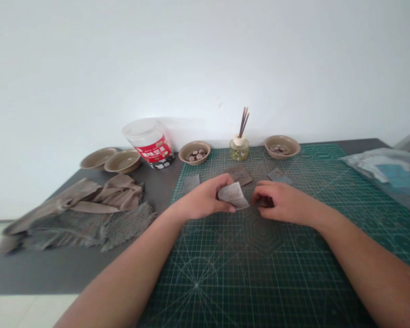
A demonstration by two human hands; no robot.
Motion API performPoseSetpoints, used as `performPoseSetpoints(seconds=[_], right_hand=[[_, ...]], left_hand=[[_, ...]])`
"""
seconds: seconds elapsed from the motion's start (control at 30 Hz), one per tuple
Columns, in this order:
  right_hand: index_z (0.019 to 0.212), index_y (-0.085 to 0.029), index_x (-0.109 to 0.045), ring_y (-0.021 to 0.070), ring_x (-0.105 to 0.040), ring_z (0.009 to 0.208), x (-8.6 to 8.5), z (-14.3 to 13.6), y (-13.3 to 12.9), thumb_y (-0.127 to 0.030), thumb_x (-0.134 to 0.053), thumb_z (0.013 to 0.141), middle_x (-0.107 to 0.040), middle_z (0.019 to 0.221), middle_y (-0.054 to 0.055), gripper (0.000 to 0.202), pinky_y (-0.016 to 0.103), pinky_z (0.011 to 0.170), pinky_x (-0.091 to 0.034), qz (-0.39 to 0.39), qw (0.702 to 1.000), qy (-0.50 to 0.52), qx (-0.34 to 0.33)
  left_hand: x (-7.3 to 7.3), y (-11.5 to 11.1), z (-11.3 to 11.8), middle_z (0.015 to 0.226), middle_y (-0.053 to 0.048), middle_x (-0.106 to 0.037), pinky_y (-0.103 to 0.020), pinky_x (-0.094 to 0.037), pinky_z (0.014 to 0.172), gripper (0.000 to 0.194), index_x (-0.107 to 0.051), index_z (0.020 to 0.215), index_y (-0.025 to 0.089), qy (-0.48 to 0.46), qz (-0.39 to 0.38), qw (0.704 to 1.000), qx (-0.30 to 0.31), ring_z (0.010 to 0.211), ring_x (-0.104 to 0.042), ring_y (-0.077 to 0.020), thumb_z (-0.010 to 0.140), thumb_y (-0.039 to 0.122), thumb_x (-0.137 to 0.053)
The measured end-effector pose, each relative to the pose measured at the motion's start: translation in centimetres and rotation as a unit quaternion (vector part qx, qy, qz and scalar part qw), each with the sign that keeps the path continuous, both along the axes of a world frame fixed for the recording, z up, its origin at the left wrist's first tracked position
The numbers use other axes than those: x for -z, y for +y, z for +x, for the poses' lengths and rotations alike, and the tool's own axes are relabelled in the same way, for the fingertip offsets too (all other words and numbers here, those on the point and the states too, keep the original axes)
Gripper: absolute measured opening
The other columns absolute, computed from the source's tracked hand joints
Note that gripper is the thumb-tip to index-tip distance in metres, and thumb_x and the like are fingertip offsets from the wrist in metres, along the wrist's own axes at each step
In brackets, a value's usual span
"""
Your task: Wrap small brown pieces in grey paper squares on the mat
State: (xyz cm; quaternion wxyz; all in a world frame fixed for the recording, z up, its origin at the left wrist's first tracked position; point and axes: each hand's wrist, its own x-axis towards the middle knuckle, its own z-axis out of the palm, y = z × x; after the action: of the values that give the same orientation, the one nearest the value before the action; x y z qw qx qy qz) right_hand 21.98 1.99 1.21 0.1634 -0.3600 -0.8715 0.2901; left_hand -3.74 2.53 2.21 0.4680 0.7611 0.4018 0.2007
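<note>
My left hand [210, 196] pinches a light grey, thin square piece [233, 195] that looks like sandpaper or stiff cloth, tilted up between thumb and fingers. Just right of it, my right hand [278, 200] is closed, its fingers curled towards the thumb. A dark patch shows between those fingertips, but what lies there is too blurred to name. Beyond the hands, a brown square sheet [241, 175] lies flat on the green cutting mat [205, 282]. A grey sheet [191, 183] lies to its left, partly behind my left arm, and a bluish-grey sheet [279, 176] to its right.
Two bowls, left [183, 155] and right [295, 148], hold brownish round pieces. Between them stands a reed diffuser [239, 148]. A red-labelled tub [150, 143], two more bowls [123, 161] and a crumpled scarf [89, 218] are leftward; a plastic bag [392, 171] lies right.
</note>
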Motion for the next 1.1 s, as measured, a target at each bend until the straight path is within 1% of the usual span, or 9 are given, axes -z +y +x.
performPoseSetpoints(seconds=[0.1,0.17,0.37,0.5,0.7,0.8,0.9,1.03,1.1], right_hand=[[0.088,-0.02,-0.068,0.0147,-0.059,0.072,0.0,0.0,0.0,-0.006,-0.064,0.068,-0.064,0.089,0.001,0.025,0.025,0.063,-0.044,-0.004,1.0,0.003,-0.001],[0.089,-0.021,-0.069,0.0155,-0.06,0.073,0.1,0.0,0.0,-0.006,-0.064,0.067,-0.066,0.086,0.0,0.027,0.026,0.064,-0.045,-0.014,1.0,-0.004,-0.011],[0.09,-0.021,-0.069,0.0147,-0.061,0.07,0.3,-0.1,-0.1,-0.008,-0.065,0.067,-0.069,0.085,-0.001,0.027,0.025,0.063,-0.046,-0.032,0.999,-0.001,0.006],[0.092,-0.021,-0.07,0.0154,-0.062,0.073,0.2,-0.2,-0.2,-0.009,-0.065,0.067,-0.07,0.086,-0.001,0.028,0.025,0.065,-0.046,-0.032,0.999,-0.011,0.001],[0.094,-0.021,-0.071,0.0154,-0.062,0.071,0.1,-0.2,-0.2,-0.009,-0.065,0.067,-0.071,0.086,-0.001,0.03,0.026,0.064,-0.047,-0.043,0.999,-0.01,0.002],[0.094,-0.021,-0.071,0.0152,-0.062,0.071,0.1,-0.2,-0.2,-0.009,-0.064,0.067,-0.071,0.086,-0.001,0.03,0.025,0.063,-0.046,-0.053,0.999,-0.004,0.007],[0.094,-0.021,-0.071,0.0152,-0.062,0.071,0.2,-0.3,-0.1,-0.01,-0.064,0.068,-0.071,0.087,0.0,0.029,0.025,0.064,-0.046,-0.064,0.998,-0.001,0.011],[0.096,-0.02,-0.072,0.0158,-0.063,0.073,0.3,-0.3,0.0,-0.012,-0.065,0.069,-0.072,0.088,0.001,0.029,0.025,0.065,-0.047,-0.083,0.996,-0.004,0.013],[0.096,-0.02,-0.072,0.0159,-0.063,0.073,0.5,-0.2,0.1,-0.013,-0.064,0.069,-0.072,0.088,0.001,0.029,0.024,0.065,-0.047,-0.098,0.995,0.0,0.017]], left_hand=[[0.3,0.5,-0.2,0.086,0.0,-0.06,-0.03,-0.048,0.075,0.03,-0.05,0.093,0.02,-0.045,0.04,0.994,-0.089,0.082,-0.06,-0.0176,0.075,0.027,-0.072],[0.4,0.8,-0.2,0.086,-0.001,-0.06,-0.03,-0.047,0.074,0.023,-0.054,0.093,0.019,-0.028,0.091,0.986,-0.137,0.08,-0.058,-0.0164,0.077,0.027,-0.069],[0.6,1.0,-0.2,0.083,0.0,-0.062,-0.027,-0.047,0.068,0.022,-0.056,0.097,0.02,-0.056,0.113,0.974,-0.186,0.075,-0.059,-0.0152,0.077,0.023,-0.064],[1.0,1.0,-0.2,0.082,0.0,-0.065,-0.028,-0.047,0.066,0.025,-0.059,0.099,0.021,0.014,0.089,0.982,-0.165,0.073,-0.061,-0.0166,0.075,0.024,-0.065],[0.5,0.7,-0.3,0.085,0.001,-0.065,-0.026,-0.044,0.064,0.021,-0.057,0.099,0.021,0.057,0.156,0.966,-0.198,0.073,-0.059,-0.0161,0.079,0.026,-0.06],[0.0,0.9,-0.7,0.083,0.001,-0.063,-0.028,-0.043,0.068,0.011,-0.057,0.09,0.022,0.142,0.222,0.943,-0.201,0.076,-0.057,-0.0168,0.078,0.022,-0.057],[0.0,1.4,-1.4,0.094,-0.003,-0.063,-0.032,-0.044,0.079,0.01,-0.055,0.088,0.021,0.188,0.299,0.907,-0.23,0.09,-0.058,-0.0203,0.078,0.018,-0.054],[0.6,1.7,-1.8,0.1,-0.006,-0.062,-0.044,-0.042,0.088,0.012,-0.06,0.088,0.022,0.31,0.246,0.906,-0.151,0.104,-0.056,-0.0291,0.076,0.024,-0.062],[0.7,1.7,-1.9,0.107,-0.006,-0.062,-0.05,-0.04,0.093,0.022,-0.063,0.096,0.025,0.312,0.208,0.92,-0.109,0.108,-0.054,-0.0313,0.077,0.036,-0.066]])
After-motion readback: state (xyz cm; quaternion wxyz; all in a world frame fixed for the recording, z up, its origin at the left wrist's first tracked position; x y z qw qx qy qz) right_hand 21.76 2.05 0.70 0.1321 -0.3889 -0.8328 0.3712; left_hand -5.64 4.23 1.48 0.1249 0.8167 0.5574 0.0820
